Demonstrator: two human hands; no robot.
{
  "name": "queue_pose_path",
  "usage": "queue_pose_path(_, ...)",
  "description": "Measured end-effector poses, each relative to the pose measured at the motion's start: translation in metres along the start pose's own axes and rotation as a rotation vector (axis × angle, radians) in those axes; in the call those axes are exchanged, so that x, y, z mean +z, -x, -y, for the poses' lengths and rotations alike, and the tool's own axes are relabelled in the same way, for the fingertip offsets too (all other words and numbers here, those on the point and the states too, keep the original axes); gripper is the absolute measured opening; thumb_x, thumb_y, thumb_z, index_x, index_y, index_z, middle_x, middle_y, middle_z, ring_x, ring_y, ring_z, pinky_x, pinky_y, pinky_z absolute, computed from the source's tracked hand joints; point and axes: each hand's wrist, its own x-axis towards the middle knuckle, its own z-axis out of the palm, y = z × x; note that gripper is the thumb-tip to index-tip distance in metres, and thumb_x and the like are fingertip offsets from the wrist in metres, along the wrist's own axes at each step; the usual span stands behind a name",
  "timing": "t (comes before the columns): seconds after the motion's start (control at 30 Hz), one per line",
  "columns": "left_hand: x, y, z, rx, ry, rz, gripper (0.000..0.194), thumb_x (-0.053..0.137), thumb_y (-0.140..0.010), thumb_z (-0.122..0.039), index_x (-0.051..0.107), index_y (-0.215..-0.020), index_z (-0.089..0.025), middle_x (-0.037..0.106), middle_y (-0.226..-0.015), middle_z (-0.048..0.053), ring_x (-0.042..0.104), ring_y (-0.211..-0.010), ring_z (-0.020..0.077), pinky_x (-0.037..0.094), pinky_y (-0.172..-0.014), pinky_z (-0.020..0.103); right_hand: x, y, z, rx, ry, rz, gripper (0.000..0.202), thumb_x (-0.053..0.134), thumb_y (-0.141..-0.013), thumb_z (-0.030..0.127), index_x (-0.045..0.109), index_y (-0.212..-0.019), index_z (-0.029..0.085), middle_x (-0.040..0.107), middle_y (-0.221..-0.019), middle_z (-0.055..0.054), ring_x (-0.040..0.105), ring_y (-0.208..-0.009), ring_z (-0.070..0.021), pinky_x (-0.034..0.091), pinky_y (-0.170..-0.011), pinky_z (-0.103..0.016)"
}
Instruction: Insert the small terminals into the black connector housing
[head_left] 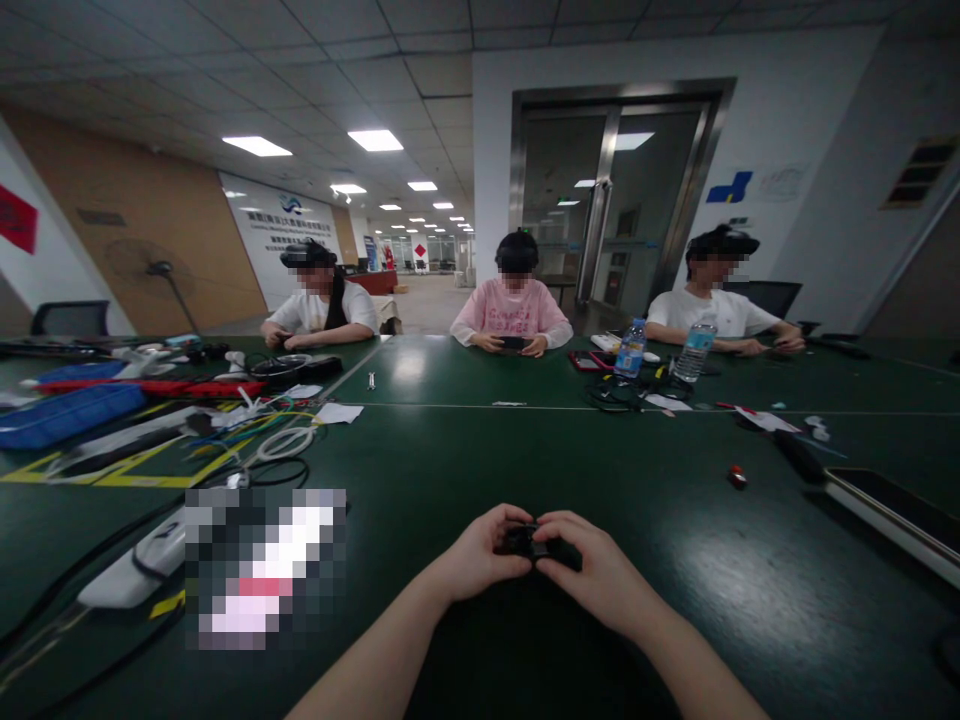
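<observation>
A small black object lies between my two hands, low over the green table. My left hand grips its left part, with thumb below and fingers above. Its right part is held by my right hand, fingers curled over the top and thumb tip near the middle. My fingertips almost meet at the centre. The object's details are dark and partly covered by my fingers.
A power strip with cables and a blue tray are at the left. Bottles stand farther back, and a tablet-like device lies right. Three people sit across the table.
</observation>
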Motion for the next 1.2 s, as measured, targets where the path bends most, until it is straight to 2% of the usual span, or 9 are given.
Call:
queue_pose_path(0.23, 0.000, 0.001, -0.004, -0.013, -0.018, 0.018, 0.047, 0.073, -0.065, -0.007, 0.053, -0.106, -0.019, 0.060, -0.098, 0.004, 0.058, -0.093, 0.0199, 0.043, -0.082, 0.037, 0.001, 0.000, -0.001, -0.008, -0.011, 0.001, 0.022, 0.063, -0.073, 0.016, 0.066, -0.091, 0.029, 0.060, -0.112, -0.001, 0.056, -0.106, -0.0229, 0.041, -0.094, -0.040)
queue_pose_path(0.47, 0.000, -0.001, 0.000, 0.016, -0.008, 0.002, 0.047, 0.072, -0.064, -0.006, 0.053, -0.105, -0.019, 0.060, -0.097, 0.004, 0.058, -0.091, 0.0186, 0.043, -0.079, 0.033, 0.000, -0.001, 0.000, -0.019, -0.012, -0.014, 0.020, 0.062, -0.074, 0.016, 0.066, -0.091, 0.026, 0.061, -0.112, -0.003, 0.055, -0.108, -0.0225, 0.040, -0.096, -0.038)
queue_pose_path(0.67, 0.001, 0.001, -0.005, 0.002, -0.004, 0.006, 0.046, 0.070, -0.065, -0.004, 0.053, -0.105, -0.019, 0.060, -0.096, 0.003, 0.058, -0.089, 0.0175, 0.043, -0.079, 0.033, -0.001, -0.001, 0.002, -0.001, -0.034, -0.006, 0.019, 0.062, -0.075, 0.019, 0.065, -0.092, 0.027, 0.059, -0.114, -0.002, 0.054, -0.109, -0.0216, 0.040, -0.097, -0.038)
queue_pose_path(0.93, 0.001, 0.000, -0.004, 0.009, 0.012, 0.007, 0.047, 0.071, -0.065, -0.003, 0.053, -0.105, -0.018, 0.061, -0.099, 0.004, 0.058, -0.092, 0.0179, 0.042, -0.082, 0.034, -0.006, -0.003, 0.002, 0.034, -0.129, -0.068, 0.016, 0.062, -0.076, 0.024, 0.064, -0.092, 0.024, 0.061, -0.114, -0.005, 0.053, -0.111, -0.0235, 0.037, -0.100, -0.042)
queue_pose_path(1.07, 0.000, 0.001, -0.005, -0.022, 0.002, 0.006, 0.046, 0.070, -0.065, -0.002, 0.053, -0.105, -0.018, 0.061, -0.096, 0.004, 0.059, -0.091, 0.0176, 0.043, -0.082, 0.035, -0.011, -0.005, -0.004, 0.073, -0.201, -0.114, 0.022, 0.064, -0.075, 0.029, 0.065, -0.096, 0.025, 0.066, -0.106, -0.004, 0.056, -0.105, -0.0256, 0.037, -0.097, -0.046)
queue_pose_path(1.2, 0.001, 0.002, -0.008, -0.029, 0.010, 0.006, 0.045, 0.068, -0.066, -0.001, 0.052, -0.105, -0.018, 0.061, -0.097, 0.004, 0.059, -0.092, 0.0182, 0.043, -0.085, 0.036, -0.015, -0.006, -0.007, 0.130, -0.381, -0.162, 0.025, 0.069, -0.070, 0.036, 0.066, -0.092, 0.023, 0.069, -0.093, -0.004, 0.061, -0.091, -0.0242, 0.044, -0.087, -0.042)
